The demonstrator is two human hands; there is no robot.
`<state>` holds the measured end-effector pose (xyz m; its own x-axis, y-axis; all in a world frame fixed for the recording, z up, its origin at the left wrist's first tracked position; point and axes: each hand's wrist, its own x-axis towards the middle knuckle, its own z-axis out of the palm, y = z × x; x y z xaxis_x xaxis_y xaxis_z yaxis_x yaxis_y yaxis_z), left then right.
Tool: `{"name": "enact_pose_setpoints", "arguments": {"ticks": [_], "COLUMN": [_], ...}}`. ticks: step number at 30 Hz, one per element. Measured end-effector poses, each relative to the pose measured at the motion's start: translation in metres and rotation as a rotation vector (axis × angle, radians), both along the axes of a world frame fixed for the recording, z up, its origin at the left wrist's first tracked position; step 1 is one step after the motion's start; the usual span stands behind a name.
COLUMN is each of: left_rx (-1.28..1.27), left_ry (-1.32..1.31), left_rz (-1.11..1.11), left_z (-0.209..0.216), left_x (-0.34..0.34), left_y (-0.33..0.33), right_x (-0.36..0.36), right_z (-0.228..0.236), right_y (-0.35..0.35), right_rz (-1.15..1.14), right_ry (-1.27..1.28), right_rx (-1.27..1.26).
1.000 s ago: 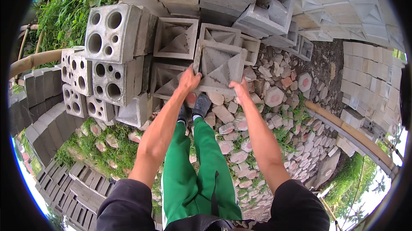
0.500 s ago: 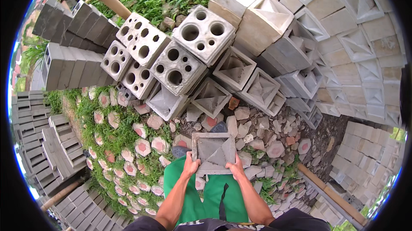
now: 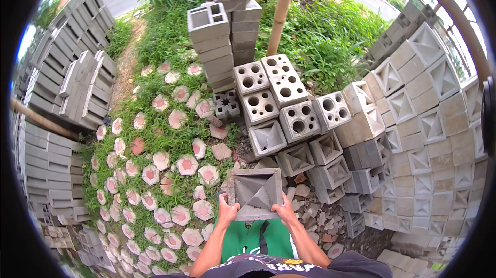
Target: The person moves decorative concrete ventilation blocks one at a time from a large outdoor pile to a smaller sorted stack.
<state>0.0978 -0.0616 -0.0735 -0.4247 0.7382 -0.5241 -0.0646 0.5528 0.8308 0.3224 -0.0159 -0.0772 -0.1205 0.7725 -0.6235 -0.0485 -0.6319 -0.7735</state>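
A square grey concrete ventilation block (image 3: 257, 191) with a slanted, folded inner face is held out in front of my body. My left hand (image 3: 227, 210) grips its left edge near the lower corner, thumb on the front rim. On the opposite edge my right hand (image 3: 283, 208) grips it the same way. The fingers behind the block are hidden. Just beyond it stands a stack of similar blocks, among them a pale one with a slanted face (image 3: 267, 137) and a block with round holes (image 3: 299, 121).
Hexagonal paving stones (image 3: 180, 215) with reddish centres lie in grass to the left. Tall rows of grey blocks (image 3: 46, 159) line the far left. A wall of stacked ventilation blocks (image 3: 413, 138) curves along the right. Broken rubble (image 3: 315, 216) covers ground at right; a bamboo pole (image 3: 283, 14) stands behind.
My view has swung left and upward, bringing more grass, the road and a tall block column into sight. Both hands still hold the ventilation block, now somewhat more raised in front of me.
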Motion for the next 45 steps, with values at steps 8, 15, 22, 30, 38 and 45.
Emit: {"name": "enact_pose_setpoints", "arguments": {"ticks": [8, 15, 22, 30, 38, 45], "left_rx": [-0.105, 0.099, 0.055, 0.047, 0.036, 0.052], "left_ry": [-0.193, -0.071, -0.061, -0.052, -0.022, 0.022], "left_rz": [0.466, 0.923, 1.255, 1.48, 1.511, 1.497], "left_z": [0.09, 0.083, 0.084, 0.1, 0.104, 0.086], "left_x": [-0.121, -0.166, -0.214, -0.27, -0.361, -0.504], "left_y": [-0.069, -0.126, -0.13, -0.097, -0.082, -0.08], "right_x": [-0.165, -0.285, -0.401, -0.513, -0.613, -0.749], "right_z": [0.073, 0.097, 0.087, 0.096, 0.107, 0.09], "right_y": [0.026, 0.029, 0.05, 0.085, 0.097, 0.094], "right_rz": [0.455, 0.832, 1.191, 1.415, 1.442, 1.4], "right_ry": [0.088, 0.132, 0.13, 0.156, 0.143, 0.146], "right_rx": [0.132, 0.096, 0.095, 0.096, 0.062, 0.121]}}
